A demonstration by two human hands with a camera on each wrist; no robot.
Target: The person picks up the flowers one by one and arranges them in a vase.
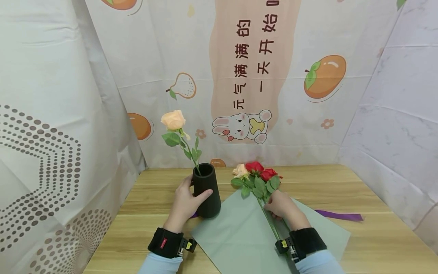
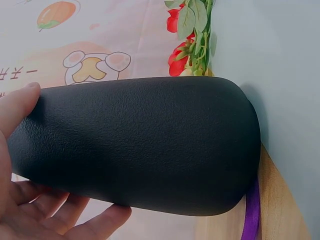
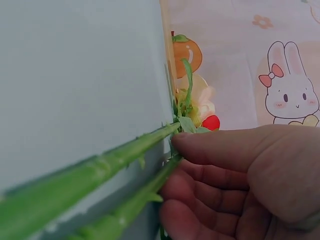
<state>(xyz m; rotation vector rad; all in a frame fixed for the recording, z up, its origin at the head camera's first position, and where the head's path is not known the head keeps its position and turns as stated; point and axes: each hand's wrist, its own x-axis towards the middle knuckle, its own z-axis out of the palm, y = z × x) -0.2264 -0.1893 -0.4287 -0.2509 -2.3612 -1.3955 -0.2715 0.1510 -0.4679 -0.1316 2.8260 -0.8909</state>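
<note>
My left hand (image 1: 184,201) grips a matte black vase (image 1: 207,198), fingers around one side and thumb across the front. In the left wrist view the dark wall of this vase (image 2: 140,145) fills the middle. One peach rose (image 1: 173,120) stands in it, leaning left. Several roses lie on a sheet of pale green wrapping paper (image 1: 236,228): a peach bloom (image 1: 240,171) beside red ones (image 1: 254,166). My right hand (image 1: 284,207) pinches a rose stem just below the leaves. Thorny green stems (image 3: 100,172) run past the thumb in the right wrist view.
A purple ribbon (image 1: 342,215) sticks out from under the paper's right side; more purple ribbon (image 2: 252,212) shows by the vase base. The wooden table (image 1: 154,205) ends at a printed cloth backdrop (image 1: 178,49). White cloth (image 1: 41,76) hangs on the left.
</note>
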